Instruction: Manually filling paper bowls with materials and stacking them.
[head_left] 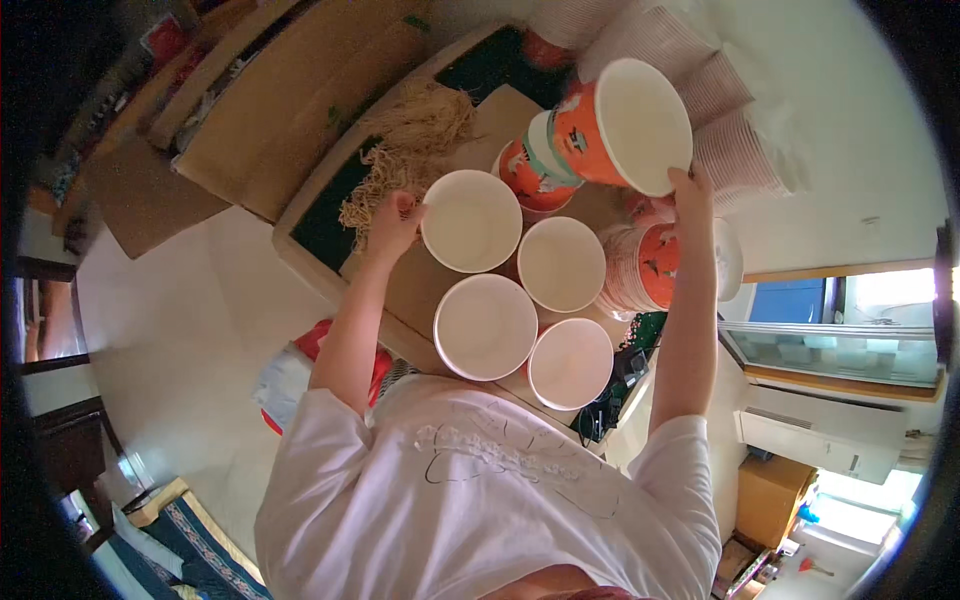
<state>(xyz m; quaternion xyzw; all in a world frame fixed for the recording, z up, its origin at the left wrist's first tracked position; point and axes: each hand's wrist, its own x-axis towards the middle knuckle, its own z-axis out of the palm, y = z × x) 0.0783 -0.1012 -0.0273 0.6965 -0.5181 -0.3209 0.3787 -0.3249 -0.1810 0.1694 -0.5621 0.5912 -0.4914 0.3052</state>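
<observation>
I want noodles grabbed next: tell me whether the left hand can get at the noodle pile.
Probably yes. The left hand lies at the edge of the noodle pile, beside the rim of an open paper cup; nothing stands between them.

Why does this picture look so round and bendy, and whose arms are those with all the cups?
A camera worn on a person's head looks down, and its wide lens bends the edges. The arms are that person's own. The left hand touches a white paper cup on the cardboard-covered table, beside a heap of pale shredded filling. The right hand holds up an orange cup by its rim. Three more open cups stand close by, with cup stacks behind.
</observation>
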